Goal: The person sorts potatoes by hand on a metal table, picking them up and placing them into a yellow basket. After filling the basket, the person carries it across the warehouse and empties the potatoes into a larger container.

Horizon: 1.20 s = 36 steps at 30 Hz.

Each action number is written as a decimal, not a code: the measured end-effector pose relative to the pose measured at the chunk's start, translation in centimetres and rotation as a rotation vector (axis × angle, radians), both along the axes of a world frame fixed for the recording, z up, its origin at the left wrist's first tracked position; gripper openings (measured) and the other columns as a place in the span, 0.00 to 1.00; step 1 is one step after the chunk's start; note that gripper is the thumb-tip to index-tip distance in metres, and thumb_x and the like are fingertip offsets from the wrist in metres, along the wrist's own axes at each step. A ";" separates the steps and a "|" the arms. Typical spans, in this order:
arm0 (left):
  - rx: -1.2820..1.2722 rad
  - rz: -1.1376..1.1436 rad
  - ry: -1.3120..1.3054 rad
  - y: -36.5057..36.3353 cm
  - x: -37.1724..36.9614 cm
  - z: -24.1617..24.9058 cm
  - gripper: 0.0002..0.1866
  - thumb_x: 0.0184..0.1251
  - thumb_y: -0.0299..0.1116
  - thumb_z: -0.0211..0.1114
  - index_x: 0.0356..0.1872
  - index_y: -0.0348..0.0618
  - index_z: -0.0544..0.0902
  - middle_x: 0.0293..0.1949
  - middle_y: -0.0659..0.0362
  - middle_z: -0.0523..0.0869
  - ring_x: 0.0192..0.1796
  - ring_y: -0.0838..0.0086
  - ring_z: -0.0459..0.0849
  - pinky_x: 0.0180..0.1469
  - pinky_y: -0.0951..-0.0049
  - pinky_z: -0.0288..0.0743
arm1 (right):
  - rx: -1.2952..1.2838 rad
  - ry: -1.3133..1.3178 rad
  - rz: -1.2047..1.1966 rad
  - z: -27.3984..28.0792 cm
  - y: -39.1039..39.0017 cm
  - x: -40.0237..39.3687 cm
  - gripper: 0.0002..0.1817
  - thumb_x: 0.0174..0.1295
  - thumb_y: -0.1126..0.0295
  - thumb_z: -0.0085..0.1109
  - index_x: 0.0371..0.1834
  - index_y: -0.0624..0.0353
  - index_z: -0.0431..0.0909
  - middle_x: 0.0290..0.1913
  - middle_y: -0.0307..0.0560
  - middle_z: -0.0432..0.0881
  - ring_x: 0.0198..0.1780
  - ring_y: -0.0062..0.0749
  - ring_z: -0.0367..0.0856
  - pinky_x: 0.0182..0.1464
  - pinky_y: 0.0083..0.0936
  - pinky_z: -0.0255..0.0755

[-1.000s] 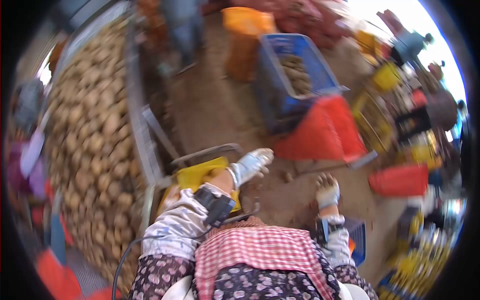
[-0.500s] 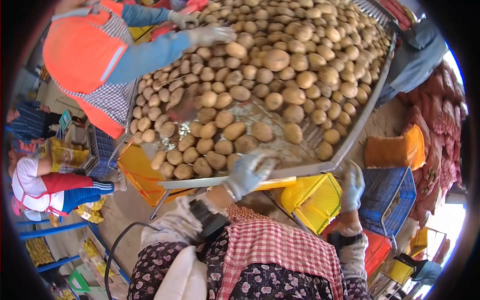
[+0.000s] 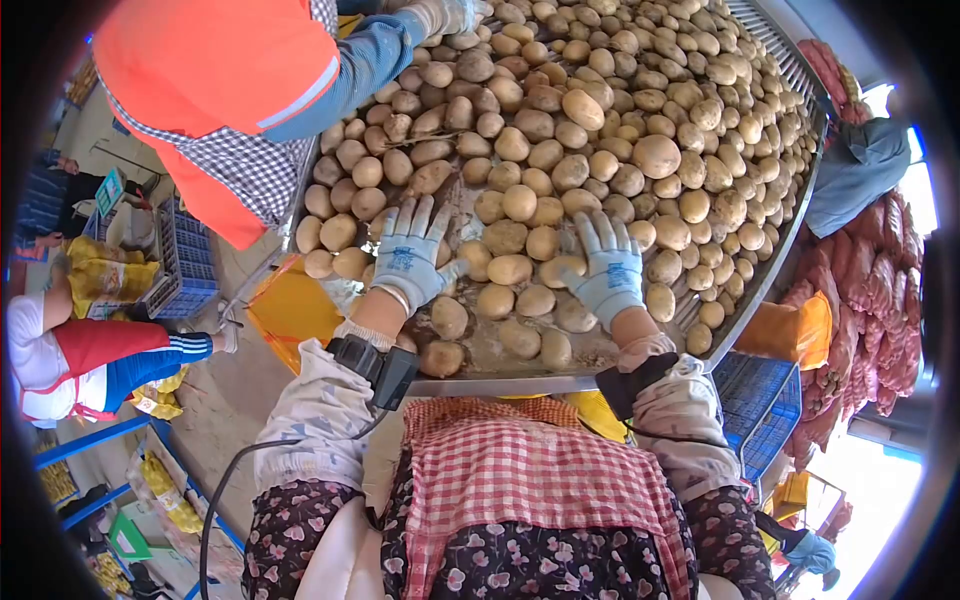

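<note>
Potatoes (image 3: pixel 657 157) lie in a thick layer over a metal sorting table (image 3: pixel 480 386). My left hand (image 3: pixel 410 258), in a pale blue-white glove, rests at the left of the near potatoes, fingers spread and pointing away from me. Some bare, dirty table surface shows beside its fingers. My right hand (image 3: pixel 608 272), gloved the same way, lies against potatoes on the right with its fingers apart. Between the two hands sit several loose potatoes (image 3: pixel 510 270). Neither hand is closed around one.
A co-worker in an orange vest (image 3: pixel 215 70) leans over the table's left side. Another person's sleeve (image 3: pixel 862 170) is at the right edge. Blue crates (image 3: pixel 755 400), an orange sack (image 3: pixel 790 332) and stacked red mesh sacks (image 3: pixel 868 290) stand right. A yellow-orange container (image 3: pixel 292 312) is at the left.
Both my hands have moved forward onto the table among the potatoes; my right hand was beyond the near edge before. Potatoes near that edge have shifted. The view has moved too.
</note>
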<state>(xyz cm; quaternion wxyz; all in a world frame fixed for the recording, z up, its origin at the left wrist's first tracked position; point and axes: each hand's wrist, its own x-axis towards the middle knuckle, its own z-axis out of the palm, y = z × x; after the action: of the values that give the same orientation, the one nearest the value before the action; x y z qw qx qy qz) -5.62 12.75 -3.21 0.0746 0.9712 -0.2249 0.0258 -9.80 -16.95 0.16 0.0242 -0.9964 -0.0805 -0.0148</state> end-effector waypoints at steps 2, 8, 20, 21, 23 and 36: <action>-0.132 0.074 -0.079 2.0 -0.2 -0.3 0.36 0.63 0.52 0.58 0.70 0.46 0.64 0.70 0.46 0.63 0.71 0.49 0.60 0.72 0.49 0.50 | 0.036 -0.040 0.055 0.8 0.8 0.1 0.43 0.51 0.42 0.59 0.71 0.47 0.61 0.69 0.54 0.64 0.70 0.52 0.61 0.69 0.52 0.52; -0.654 0.323 -0.142 6.6 -3.7 -0.9 0.27 0.66 0.40 0.56 0.65 0.40 0.68 0.63 0.44 0.70 0.66 0.45 0.65 0.67 0.47 0.57 | 0.103 0.245 0.190 1.3 2.9 -3.2 0.33 0.52 0.52 0.61 0.63 0.49 0.70 0.63 0.53 0.72 0.61 0.48 0.71 0.61 0.45 0.65; -0.607 0.187 -0.152 5.9 -1.7 2.8 0.33 0.60 0.39 0.62 0.66 0.38 0.65 0.62 0.43 0.70 0.62 0.40 0.67 0.65 0.46 0.58 | 0.501 -0.137 0.236 -0.6 6.0 0.9 0.25 0.54 0.62 0.62 0.56 0.54 0.76 0.60 0.51 0.76 0.59 0.51 0.74 0.62 0.44 0.66; -0.465 0.146 -0.123 5.0 -1.4 3.2 0.26 0.60 0.38 0.61 0.59 0.41 0.72 0.54 0.45 0.73 0.56 0.47 0.71 0.61 0.48 0.63 | 0.464 -0.311 0.148 0.0 6.5 3.1 0.24 0.56 0.64 0.59 0.57 0.57 0.75 0.59 0.51 0.77 0.56 0.51 0.76 0.58 0.44 0.70; -0.203 -0.083 0.094 1.2 -2.8 4.1 0.25 0.58 0.43 0.59 0.56 0.45 0.75 0.55 0.49 0.73 0.58 0.48 0.69 0.61 0.45 0.62 | 0.323 -0.174 0.026 -0.5 5.8 8.5 0.21 0.62 0.65 0.49 0.58 0.57 0.74 0.57 0.52 0.78 0.55 0.52 0.76 0.57 0.43 0.71; -0.211 -0.231 0.262 2.1 -0.2 2.0 0.22 0.65 0.47 0.57 0.54 0.44 0.78 0.60 0.52 0.76 0.55 0.57 0.79 0.59 0.58 0.70 | 0.466 0.290 -0.110 0.1 7.1 7.7 0.24 0.57 0.57 0.58 0.56 0.54 0.74 0.54 0.53 0.80 0.54 0.49 0.80 0.53 0.42 0.76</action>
<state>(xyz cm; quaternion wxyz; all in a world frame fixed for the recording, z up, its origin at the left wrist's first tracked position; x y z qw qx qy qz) -5.80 14.86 -1.21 0.2068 0.9209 -0.3190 -0.0859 -2.10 -9.83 0.23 0.2631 -0.9585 -0.0165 0.1084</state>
